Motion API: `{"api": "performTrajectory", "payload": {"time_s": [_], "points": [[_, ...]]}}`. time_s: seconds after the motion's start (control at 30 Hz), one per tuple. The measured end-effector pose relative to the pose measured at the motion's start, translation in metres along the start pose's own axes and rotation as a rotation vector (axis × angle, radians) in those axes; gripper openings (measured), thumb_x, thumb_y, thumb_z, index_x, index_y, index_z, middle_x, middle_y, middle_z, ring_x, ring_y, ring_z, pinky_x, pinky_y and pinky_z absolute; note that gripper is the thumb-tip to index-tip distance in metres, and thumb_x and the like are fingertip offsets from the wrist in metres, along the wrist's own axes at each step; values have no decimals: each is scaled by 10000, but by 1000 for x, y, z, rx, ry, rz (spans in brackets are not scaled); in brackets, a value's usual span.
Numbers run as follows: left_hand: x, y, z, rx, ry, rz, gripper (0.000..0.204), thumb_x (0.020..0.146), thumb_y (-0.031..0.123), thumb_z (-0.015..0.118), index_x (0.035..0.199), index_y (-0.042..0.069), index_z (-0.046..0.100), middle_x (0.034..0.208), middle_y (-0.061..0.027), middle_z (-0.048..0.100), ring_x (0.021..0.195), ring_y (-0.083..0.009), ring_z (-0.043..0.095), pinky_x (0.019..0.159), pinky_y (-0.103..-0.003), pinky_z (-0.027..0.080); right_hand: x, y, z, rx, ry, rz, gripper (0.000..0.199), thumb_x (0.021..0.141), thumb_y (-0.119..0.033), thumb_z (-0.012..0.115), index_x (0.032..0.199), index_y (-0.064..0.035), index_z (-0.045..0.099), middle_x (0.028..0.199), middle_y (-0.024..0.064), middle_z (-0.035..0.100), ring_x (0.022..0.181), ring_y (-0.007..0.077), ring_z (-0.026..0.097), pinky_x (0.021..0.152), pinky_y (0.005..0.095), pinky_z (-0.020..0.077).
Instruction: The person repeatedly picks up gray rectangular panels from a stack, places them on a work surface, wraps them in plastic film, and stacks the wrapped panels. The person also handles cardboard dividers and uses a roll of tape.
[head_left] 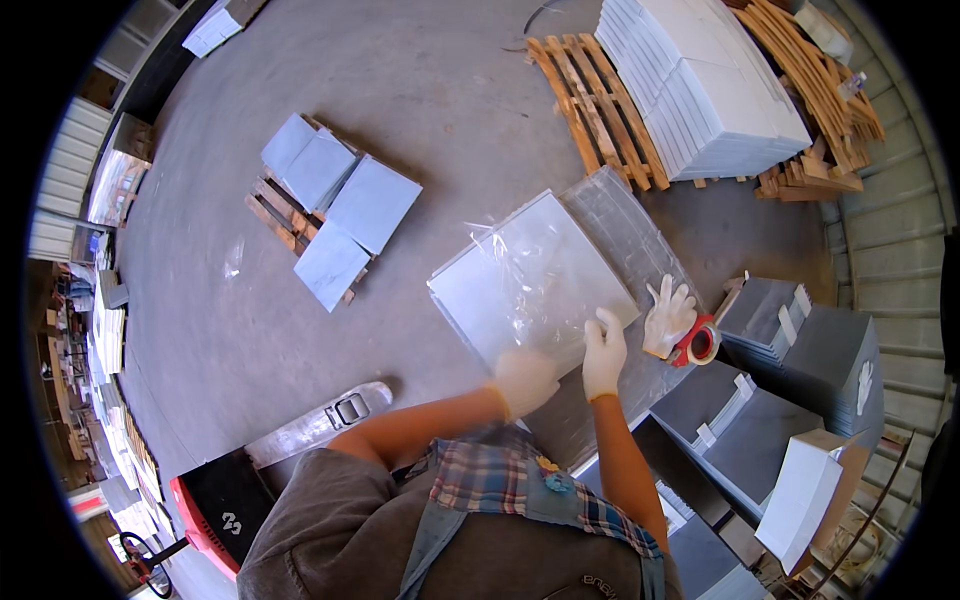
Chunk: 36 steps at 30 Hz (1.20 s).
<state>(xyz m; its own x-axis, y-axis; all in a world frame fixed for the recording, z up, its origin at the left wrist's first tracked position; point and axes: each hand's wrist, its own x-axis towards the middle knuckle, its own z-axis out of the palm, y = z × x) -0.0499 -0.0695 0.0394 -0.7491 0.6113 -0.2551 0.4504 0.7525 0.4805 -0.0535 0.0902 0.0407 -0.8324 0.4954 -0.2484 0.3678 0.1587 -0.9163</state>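
A flat, square, pale panel [545,265], or a low stack of them, lies before me with crinkled clear plastic film [522,318] over it. My left hand [527,383], in a white glove, is smeared by motion at the near edge; its fingers cannot be made out. At the near right side, my gloved right hand [604,355] has its fingers closed together at the film's edge. Right of it, a loose white glove [669,316] lies beside a red tape dispenser [697,344] on the plastic-covered work surface [635,235].
Grey panel stacks [740,410] and an open carton [800,495] stand at my right. A tall white stack [700,90] rises beyond, next to a wooden pallet [598,110]. Pale panels [375,205] rest on another pallet to the left. A red pallet jack [215,515] stands near left.
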Motion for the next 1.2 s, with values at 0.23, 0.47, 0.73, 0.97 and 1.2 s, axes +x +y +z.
{"api": "performTrajectory", "payload": {"time_s": [0.23,0.47,0.73,0.97,1.2], "points": [[52,6,-85,127,408,5,464,841,313,685,1245,103,601,1312,-187,560,1259,-400,489,985,-524,425,-9,-3,-5,-128,34,-199,303,978,-153,629,1239,0,647,1146,150,711,1033,243,678,923,354,512],[97,-41,-139,300,432,-98,637,823,303,726,1384,87,514,1441,-223,473,1377,-445,389,1104,-558,359,-17,-1,-10,-55,37,-135,323,980,-157,627,1265,-4,635,1120,115,699,980,211,665,897,341,521],[121,-2,-56,353,-58,-265,690,915,319,632,1517,72,402,1560,-205,381,1472,-403,309,1185,-568,259,-27,44,16,600,208,507,281,962,-168,639,1221,-61,617,915,-5,603,768,106,567,697,315,516],[107,-46,-50,20,695,-317,771,858,393,726,1475,43,426,1517,-231,410,1431,-441,320,1173,-544,297,-26,47,-6,773,246,513,224,965,-155,614,1175,-80,631,859,-10,569,742,102,538,695,291,500],[79,-106,-70,-292,374,-669,692,801,429,796,1365,86,587,1486,-243,447,1403,-403,367,1170,-460,330,-17,49,-14,949,198,524,177,989,-208,616,1121,-90,630,800,-25,503,750,93,511,708,279,497]]}}
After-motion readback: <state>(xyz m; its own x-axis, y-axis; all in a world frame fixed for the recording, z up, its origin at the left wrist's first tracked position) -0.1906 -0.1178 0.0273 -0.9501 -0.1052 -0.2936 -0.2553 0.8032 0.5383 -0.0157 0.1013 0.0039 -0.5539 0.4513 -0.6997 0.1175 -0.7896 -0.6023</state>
